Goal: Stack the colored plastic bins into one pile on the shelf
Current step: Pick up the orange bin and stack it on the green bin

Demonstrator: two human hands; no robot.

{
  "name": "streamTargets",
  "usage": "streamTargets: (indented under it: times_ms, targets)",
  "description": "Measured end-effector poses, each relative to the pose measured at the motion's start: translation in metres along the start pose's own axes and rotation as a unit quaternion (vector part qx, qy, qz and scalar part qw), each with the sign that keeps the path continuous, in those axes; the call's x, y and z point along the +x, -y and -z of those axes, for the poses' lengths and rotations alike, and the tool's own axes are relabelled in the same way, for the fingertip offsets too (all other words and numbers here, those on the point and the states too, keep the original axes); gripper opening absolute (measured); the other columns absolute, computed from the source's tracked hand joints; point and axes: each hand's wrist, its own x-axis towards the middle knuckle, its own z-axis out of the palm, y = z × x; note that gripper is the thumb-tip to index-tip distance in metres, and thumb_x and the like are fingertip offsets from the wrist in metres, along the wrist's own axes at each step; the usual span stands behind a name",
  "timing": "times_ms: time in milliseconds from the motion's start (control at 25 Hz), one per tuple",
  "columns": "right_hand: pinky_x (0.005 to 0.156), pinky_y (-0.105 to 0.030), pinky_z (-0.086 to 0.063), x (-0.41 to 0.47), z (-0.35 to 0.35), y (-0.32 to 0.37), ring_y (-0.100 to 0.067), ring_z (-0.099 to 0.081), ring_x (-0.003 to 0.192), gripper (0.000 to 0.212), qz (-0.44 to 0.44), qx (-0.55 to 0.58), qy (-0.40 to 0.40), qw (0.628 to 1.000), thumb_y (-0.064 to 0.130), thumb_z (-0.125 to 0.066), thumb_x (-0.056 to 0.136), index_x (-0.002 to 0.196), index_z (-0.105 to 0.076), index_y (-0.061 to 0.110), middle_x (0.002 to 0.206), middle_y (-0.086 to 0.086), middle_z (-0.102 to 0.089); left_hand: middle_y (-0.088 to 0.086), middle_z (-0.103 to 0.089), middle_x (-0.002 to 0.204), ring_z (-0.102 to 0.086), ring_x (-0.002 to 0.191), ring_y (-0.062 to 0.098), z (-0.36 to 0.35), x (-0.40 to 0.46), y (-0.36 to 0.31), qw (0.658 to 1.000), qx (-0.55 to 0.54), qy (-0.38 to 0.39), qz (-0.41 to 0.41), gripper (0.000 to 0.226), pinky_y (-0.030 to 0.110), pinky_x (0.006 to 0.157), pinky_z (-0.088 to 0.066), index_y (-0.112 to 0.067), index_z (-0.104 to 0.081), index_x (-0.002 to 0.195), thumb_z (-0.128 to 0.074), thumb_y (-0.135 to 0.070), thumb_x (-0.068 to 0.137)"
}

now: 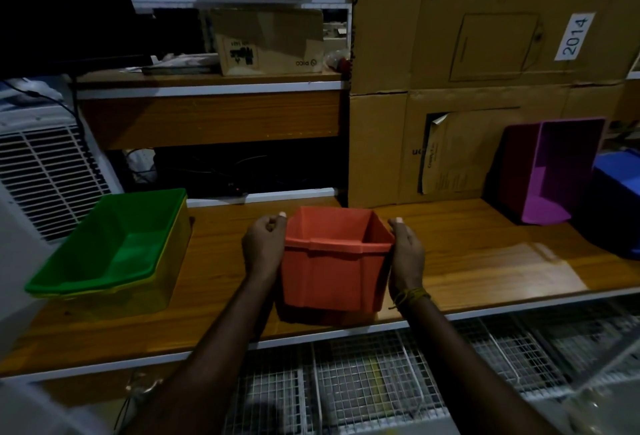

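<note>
Left hand: your left hand (264,244) grips the left rim of the orange bin (334,261), fingers curled over the edge and thumb tip raised above it.
Right hand: your right hand (407,254) grips the right rim of the same bin, thumb along the top edge; a yellow thread band sits at the wrist.
Orange bin: upright, open side up, between your two hands near the front edge of the wooden shelf (467,261). You cannot tell whether its base touches the board.
Green bin: the green bin (114,244) sits nested inside the yellow bin (152,292) on the shelf, to your left, well apart from the orange bin.
Purple bin: the purple bin (557,171) lies tipped on its side at the right rear, against the cardboard boxes (450,54).
Blue bin: the blue bin (616,199) stands just beside the purple one, at the right edge.
</note>
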Motion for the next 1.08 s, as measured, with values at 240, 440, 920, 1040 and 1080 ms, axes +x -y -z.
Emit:
streamTargets:
  times_ms: [240,440,920,1040,1080]
  targets:
    - [0.066,-0.039,-0.056,0.005,0.008,-0.033,-0.029,-0.067,0.078,0.039,-0.059,-0.062,0.131,0.988,0.048,-0.051,0.097,0.089,-0.066,0.013,0.085,-0.009,-0.069,-0.001,-0.068,0.090,-0.059,0.067,0.013,-0.012,-0.006,0.035,0.991,0.064,0.049,0.103,0.024,0.022,0.051,-0.038,-0.015,-0.071,0.106,-0.059,-0.031,0.094]
    - [0.079,-0.048,-0.061,0.022,-0.005,-0.051,-0.024,-0.071,0.085,0.031,-0.043,-0.117,0.123,0.985,0.047,-0.051,0.097,0.088,-0.068,0.022,0.091,-0.006,-0.072,0.006,-0.070,0.105,-0.063,0.076,0.016,-0.033,-0.008,0.044,0.980,0.174,0.038,0.094,0.017,0.025,0.060,-0.050,-0.022,-0.071,0.101,-0.059,-0.031,0.092]
    - [0.110,-0.052,-0.040,0.045,-0.033,-0.073,-0.030,-0.035,0.138,0.032,0.012,-0.297,0.123,0.947,0.045,-0.056,0.092,0.118,-0.065,0.030,0.147,-0.009,-0.042,0.010,-0.055,0.132,-0.053,0.117,0.031,-0.071,0.007,0.048,0.936,0.350,0.049,-0.009,0.032,0.037,0.096,-0.043,-0.027,-0.066,0.117,-0.058,-0.040,0.089]
    - [0.109,-0.049,-0.040,0.046,-0.045,-0.071,-0.029,-0.038,0.136,0.031,0.036,-0.301,0.118,0.946,0.044,-0.057,0.091,0.118,-0.064,0.030,0.145,-0.009,-0.044,0.011,-0.057,0.130,-0.054,0.116,0.033,-0.068,0.014,0.048,0.942,0.333,0.027,0.014,0.029,0.040,0.097,-0.044,-0.026,-0.068,0.113,-0.058,-0.039,0.089]
    - [0.108,-0.047,-0.041,0.046,-0.050,-0.067,-0.029,-0.040,0.134,0.031,0.044,-0.298,0.117,0.946,0.044,-0.057,0.091,0.118,-0.064,0.030,0.143,-0.009,-0.047,0.011,-0.058,0.128,-0.054,0.116,0.033,-0.065,0.017,0.047,0.946,0.323,0.016,0.018,0.028,0.040,0.097,-0.043,-0.026,-0.068,0.111,-0.057,-0.038,0.089]
